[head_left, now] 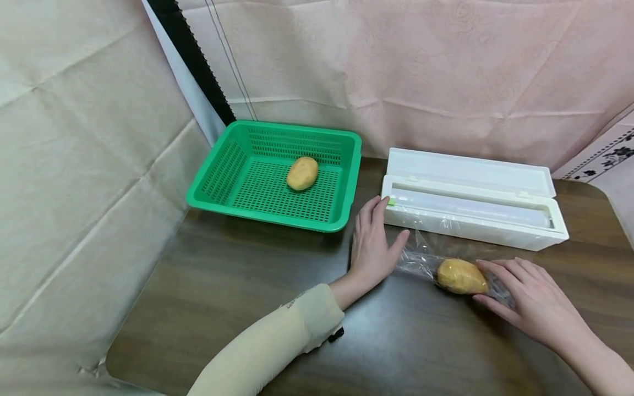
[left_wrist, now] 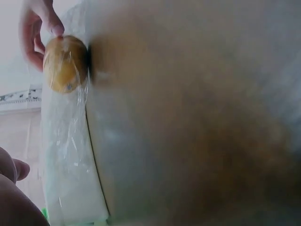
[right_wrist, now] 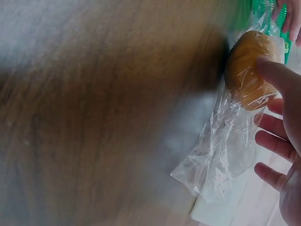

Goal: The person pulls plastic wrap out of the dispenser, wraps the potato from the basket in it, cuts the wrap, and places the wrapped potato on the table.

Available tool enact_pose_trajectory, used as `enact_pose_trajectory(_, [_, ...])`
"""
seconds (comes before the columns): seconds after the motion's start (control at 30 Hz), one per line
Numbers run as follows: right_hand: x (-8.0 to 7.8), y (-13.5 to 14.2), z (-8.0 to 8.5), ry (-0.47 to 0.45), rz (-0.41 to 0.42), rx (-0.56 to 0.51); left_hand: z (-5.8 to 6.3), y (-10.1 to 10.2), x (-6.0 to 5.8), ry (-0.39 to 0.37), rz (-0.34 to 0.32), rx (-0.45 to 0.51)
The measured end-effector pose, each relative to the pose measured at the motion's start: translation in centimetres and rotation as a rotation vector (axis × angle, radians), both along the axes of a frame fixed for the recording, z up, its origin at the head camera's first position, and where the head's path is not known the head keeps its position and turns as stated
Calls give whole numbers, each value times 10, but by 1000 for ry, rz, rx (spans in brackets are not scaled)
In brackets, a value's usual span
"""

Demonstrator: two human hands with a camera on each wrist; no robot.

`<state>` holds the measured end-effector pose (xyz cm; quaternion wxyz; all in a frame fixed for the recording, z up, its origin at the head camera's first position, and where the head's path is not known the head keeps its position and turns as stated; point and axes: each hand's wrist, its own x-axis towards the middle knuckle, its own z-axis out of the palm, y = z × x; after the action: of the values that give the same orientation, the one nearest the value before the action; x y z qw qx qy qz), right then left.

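Note:
A potato (head_left: 462,276) in clear plastic film lies on the table in front of the white box. My right hand (head_left: 532,294) holds its right end between thumb and forefinger; the other fingers are spread in the right wrist view. Loose film (right_wrist: 225,150) bunches at both ends of the potato. My left hand (head_left: 371,242) is at the left end of the box, fingers extended and thumb apart, close to the film (head_left: 416,258). A second, bare potato (head_left: 302,173) rests in the green basket (head_left: 272,220).
The white film box (head_left: 475,234) stands at the back right, lid (head_left: 470,170) raised, with a roll of film (head_left: 470,208) inside. A green slider (head_left: 391,202) sits at its left end. Curtain cloth (head_left: 421,66) hangs behind the wooden table (head_left: 223,286).

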<state>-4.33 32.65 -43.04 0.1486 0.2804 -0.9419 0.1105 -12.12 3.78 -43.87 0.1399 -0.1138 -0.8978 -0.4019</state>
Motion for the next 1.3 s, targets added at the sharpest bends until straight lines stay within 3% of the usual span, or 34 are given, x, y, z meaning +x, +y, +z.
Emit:
enact_pose_trajectory(0.2, [1, -1, 4, -16, 2, 9, 0, 4, -12, -64, 23, 43])
enact_pose_trajectory(0.47, [-2, -8, 11, 89, 72, -47, 1, 6, -26, -132, 49, 74])
enact_pose_trajectory(0.6, [-5, -13, 19, 100, 78, -51, -2, 7, -31, -139, 53, 62])
enact_pose_trajectory(0.9, [-32, -30, 40, 182, 136, -58, -5, 8, -38, -107, 53, 34])
enact_pose_trajectory(1.3, [-69, -55, 62, 123, 177, 6, -8, 5, -44, -43, 58, 12])
